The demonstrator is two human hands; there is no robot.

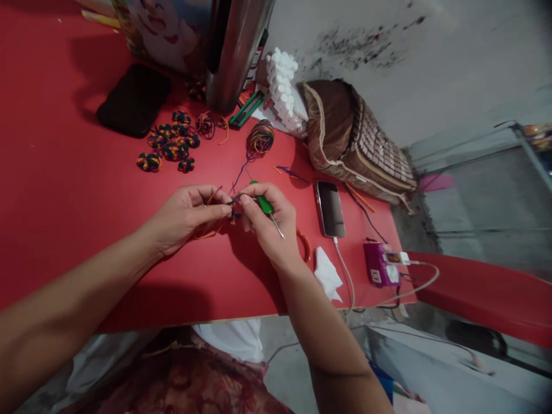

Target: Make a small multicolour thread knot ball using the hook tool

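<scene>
Between my hands is a small dark and orange crocheted piece. My left hand pinches it from the left, with loose orange strands by the fingers. My right hand is closed around a crochet hook with a green handle; its metal end sticks out past the palm. The right fingertips meet the piece and its yarn. A dark strand runs up to a multicoloured yarn ball beyond the hands. Several finished-looking crocheted pieces lie in a cluster at the upper left.
On the red table are a black case, a steel flask, a green cutter and white flower-like pieces. To the right lie a phone on a cable, a crumpled tissue, a purple power socket and a brown bag.
</scene>
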